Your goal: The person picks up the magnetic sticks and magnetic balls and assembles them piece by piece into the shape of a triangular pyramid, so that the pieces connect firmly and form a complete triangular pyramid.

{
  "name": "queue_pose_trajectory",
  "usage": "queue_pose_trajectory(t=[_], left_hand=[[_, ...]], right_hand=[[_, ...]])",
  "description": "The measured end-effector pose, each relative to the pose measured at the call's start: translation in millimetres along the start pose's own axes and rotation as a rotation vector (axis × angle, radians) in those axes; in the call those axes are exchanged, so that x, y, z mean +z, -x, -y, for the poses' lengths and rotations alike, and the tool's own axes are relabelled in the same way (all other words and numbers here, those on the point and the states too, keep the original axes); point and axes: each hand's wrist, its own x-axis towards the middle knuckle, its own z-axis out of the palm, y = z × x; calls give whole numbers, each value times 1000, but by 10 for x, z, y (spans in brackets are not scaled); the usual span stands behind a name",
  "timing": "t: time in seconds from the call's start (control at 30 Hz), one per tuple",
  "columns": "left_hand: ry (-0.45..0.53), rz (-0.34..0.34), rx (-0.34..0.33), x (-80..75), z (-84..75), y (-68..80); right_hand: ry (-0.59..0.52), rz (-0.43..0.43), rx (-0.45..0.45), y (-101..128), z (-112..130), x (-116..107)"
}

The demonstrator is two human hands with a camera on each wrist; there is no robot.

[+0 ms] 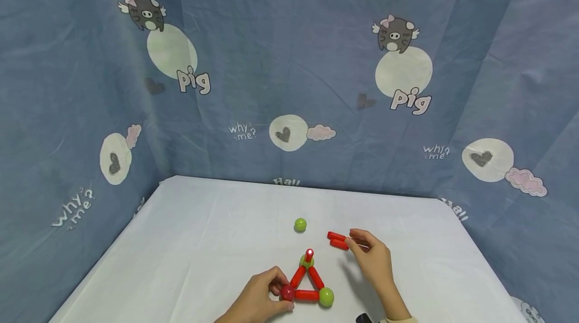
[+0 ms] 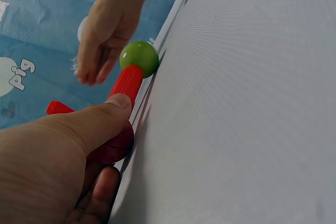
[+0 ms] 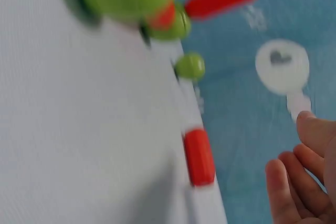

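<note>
On the white table a triangle of red rods [image 1: 307, 295] joins a red ball [image 1: 287, 292], a green ball [image 1: 326, 297] at the near right corner and another green ball at the far one. A further red rod [image 1: 309, 255] stands up from that far corner. My left hand [image 1: 264, 295] pinches the red ball, its thumb [image 2: 107, 116] lying along the ball and rod in the left wrist view. Over to the right, my right hand [image 1: 373, 257] hovers by two loose red rods [image 1: 338, 243]. Its fingers are loosely bent and hold nothing in the right wrist view.
A loose green ball [image 1: 300, 224] lies beyond the triangle. Behind the table [image 1: 217, 227] hangs a blue cloth [image 1: 289, 72] printed with pigs and clouds. A dark object [image 1: 363, 318] shows at my right wrist.
</note>
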Motion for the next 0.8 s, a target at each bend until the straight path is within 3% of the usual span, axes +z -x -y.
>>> queue_pose_trajectory(t=[0.4,0.8], left_hand=[[1,0,-18,1,-7,-1],[28,4,16,-6,18,5]], right_hand=[[102,43,135,-149,-361,-381],[83,118,188,-142,-487,-381]])
